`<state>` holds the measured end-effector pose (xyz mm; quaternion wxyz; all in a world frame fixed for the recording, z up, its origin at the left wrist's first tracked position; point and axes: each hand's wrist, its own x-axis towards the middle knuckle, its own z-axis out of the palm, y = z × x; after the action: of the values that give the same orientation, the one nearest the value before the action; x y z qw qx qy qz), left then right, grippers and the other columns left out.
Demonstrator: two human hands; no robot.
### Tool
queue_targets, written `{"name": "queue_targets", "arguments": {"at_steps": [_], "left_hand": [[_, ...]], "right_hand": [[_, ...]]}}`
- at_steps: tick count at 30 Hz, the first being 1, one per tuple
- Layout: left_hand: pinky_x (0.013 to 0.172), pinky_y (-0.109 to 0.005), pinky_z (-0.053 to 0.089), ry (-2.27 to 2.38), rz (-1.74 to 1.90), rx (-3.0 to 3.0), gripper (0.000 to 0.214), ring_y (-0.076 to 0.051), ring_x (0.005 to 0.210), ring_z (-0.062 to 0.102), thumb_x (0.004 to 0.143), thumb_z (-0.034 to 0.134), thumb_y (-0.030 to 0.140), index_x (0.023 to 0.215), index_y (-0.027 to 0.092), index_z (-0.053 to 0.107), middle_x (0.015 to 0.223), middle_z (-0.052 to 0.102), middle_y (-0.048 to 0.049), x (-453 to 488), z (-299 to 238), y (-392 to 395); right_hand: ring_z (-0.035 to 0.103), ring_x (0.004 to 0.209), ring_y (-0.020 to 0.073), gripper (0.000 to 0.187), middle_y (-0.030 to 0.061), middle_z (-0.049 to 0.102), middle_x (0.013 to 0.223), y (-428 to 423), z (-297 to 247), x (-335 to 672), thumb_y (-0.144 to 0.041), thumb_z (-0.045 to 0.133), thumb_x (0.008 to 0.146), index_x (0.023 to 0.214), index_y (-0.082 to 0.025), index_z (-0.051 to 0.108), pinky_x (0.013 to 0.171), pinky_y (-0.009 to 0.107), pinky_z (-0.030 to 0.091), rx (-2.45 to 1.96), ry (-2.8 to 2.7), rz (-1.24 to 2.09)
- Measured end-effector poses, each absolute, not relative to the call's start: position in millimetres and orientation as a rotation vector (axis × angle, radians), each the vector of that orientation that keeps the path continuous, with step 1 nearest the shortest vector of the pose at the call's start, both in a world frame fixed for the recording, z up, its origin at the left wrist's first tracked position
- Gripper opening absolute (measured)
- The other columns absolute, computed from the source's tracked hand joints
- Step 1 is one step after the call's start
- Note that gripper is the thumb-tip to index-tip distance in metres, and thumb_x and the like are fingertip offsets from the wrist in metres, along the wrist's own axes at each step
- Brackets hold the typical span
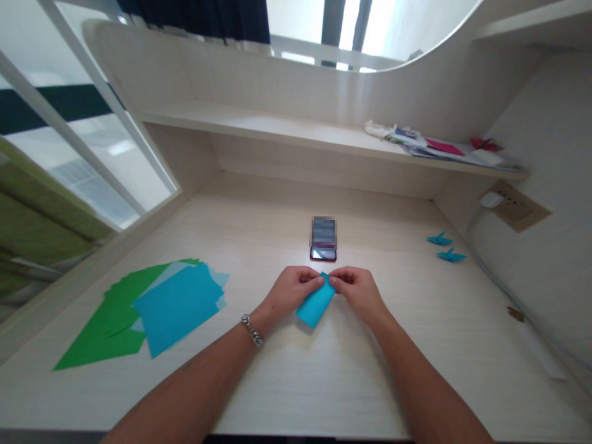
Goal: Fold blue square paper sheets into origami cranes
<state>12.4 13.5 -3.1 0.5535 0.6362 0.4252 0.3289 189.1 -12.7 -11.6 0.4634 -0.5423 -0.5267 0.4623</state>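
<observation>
Between my two hands is a folded piece of blue paper (316, 306), slanting from upper right to lower left just above the desk. My left hand (295, 288) pinches its upper left edge, thumb on top. From the other side, my right hand (355, 287) pinches the upper right corner, its thumb close to the left one. The fingers beneath the paper are partly hidden. A phone (323, 254) with a red edge lies just beyond my hands, most of its screen blurred out.
Blue sheets (180, 311) overlap green sheets (99, 327) at the left. Two small folded blue paper figures (452, 255) sit at the right, near a cable (490, 274) running from a wall socket (520, 206). Papers (425, 147) lie on the shelf (277, 131) above.
</observation>
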Motion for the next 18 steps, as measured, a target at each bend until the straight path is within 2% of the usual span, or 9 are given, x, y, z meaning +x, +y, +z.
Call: {"name": "queue_targets", "arguments": {"at_steps": [9, 18], "left_hand": [[0.055, -0.023, 0.043, 1.004, 0.852, 1.474, 0.019, -0.014, 0.063, 0.058, 0.076, 0.063, 0.031, 0.076, 0.012, 0.069, 0.069, 0.067, -0.0041, 13.8, -3.2, 12.8], [0.057, -0.024, 0.045, 1.001, 0.819, 1.511, 0.022, -0.016, 0.066, 0.06, 0.077, 0.062, 0.032, 0.08, 0.013, 0.07, 0.075, 0.069, -0.0059, 12.5, -6.0, 14.0]], "right_hand": [[0.064, 0.069, 0.0196, 0.023, 0.0064, 0.07, 0.075, -12.9, -12.5, 185.4, -0.033, 0.073, 0.064, 0.078, -0.015, 0.07, 0.065, 0.032, 0.053, -1.307, -1.158, 1.178], [0.064, 0.071, 0.0203, 0.025, 0.0069, 0.071, 0.077, -12.7, -11.8, 189.2, -0.033, 0.074, 0.064, 0.08, -0.015, 0.072, 0.066, 0.033, 0.053, -1.325, -1.196, 1.167]]}}
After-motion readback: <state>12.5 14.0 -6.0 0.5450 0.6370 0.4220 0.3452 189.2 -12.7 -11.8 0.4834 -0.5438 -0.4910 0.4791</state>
